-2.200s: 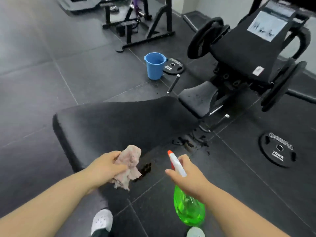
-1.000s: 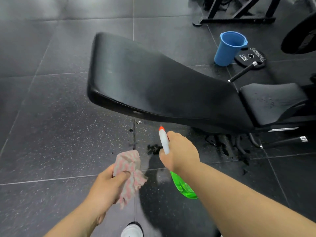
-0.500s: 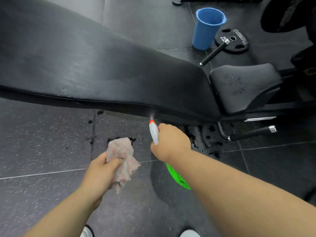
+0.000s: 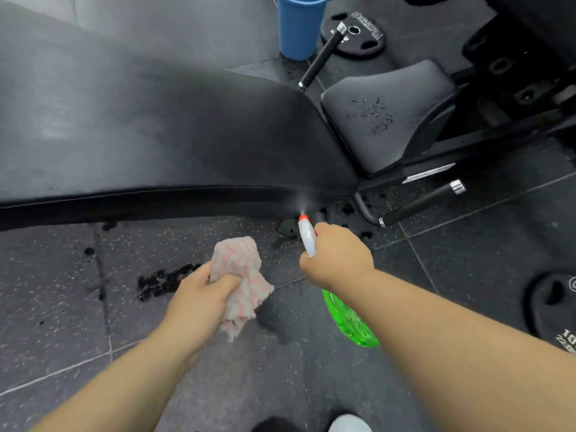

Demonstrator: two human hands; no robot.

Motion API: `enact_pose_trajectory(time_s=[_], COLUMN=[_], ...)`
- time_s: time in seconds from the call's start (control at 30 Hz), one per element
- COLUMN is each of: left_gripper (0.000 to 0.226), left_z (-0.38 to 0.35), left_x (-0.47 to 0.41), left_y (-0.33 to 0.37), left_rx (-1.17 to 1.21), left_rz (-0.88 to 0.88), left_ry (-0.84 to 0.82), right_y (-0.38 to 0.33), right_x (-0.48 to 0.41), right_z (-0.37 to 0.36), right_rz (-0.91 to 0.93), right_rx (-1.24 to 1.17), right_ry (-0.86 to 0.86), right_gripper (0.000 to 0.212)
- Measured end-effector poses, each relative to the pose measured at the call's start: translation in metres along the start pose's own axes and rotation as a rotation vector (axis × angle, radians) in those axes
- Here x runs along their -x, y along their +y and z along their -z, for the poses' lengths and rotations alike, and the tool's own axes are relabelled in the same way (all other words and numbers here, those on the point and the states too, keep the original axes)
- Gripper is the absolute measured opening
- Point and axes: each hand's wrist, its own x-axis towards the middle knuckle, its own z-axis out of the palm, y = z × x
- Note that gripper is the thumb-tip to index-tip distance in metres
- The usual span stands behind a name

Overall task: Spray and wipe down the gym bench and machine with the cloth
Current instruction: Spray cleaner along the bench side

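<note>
Spraying step, judged from the fine mist leaving the orange nozzle point(image 4: 304, 218): my right hand point(image 4: 338, 255) is curled round the neck of the translucent green plastic spray bottle point(image 4: 349, 322), aimed at the near edge of the long black padded gym bench point(image 4: 156, 135), close to where it meets the smaller black seat pad point(image 4: 386, 113). My left hand point(image 4: 199, 294) grips the bunched pink-and-white striped cloth point(image 4: 240, 269) above the dark speckled rubber floor point(image 4: 62, 307), beside the bottle and apart from the bench. The next move, I judge, calls for bringing the cloth onto the wetted padding and wiping along its length.
</note>
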Motion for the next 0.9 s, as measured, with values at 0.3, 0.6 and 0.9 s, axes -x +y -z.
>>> enact_pose_trajectory(time_s=[0.3,0.6,0.9], left_gripper=[0.023,0.019,0.020], left_z=[-0.027,-0.099,-0.144], left_x=[-0.025,-0.067,-0.105], left_y=[0.008,-0.008,-0.055], left_rx=[-0.135,-0.140,-0.275], left_rz=[-0.072,-0.052,-0.045], left_ry=[-0.159,-0.169,-0.199], right_y=[0.051,0.102,0.149], right_x=[-0.015,-0.068,-0.094], right_z=[-0.011,-0.042,-0.097], right_rz=[-0.150,-0.124,-0.070], right_rx=[-0.061,-0.168,-0.182], right_ry=[0.010,0.012,0.013], right_gripper=[0.041,0.026,0.012])
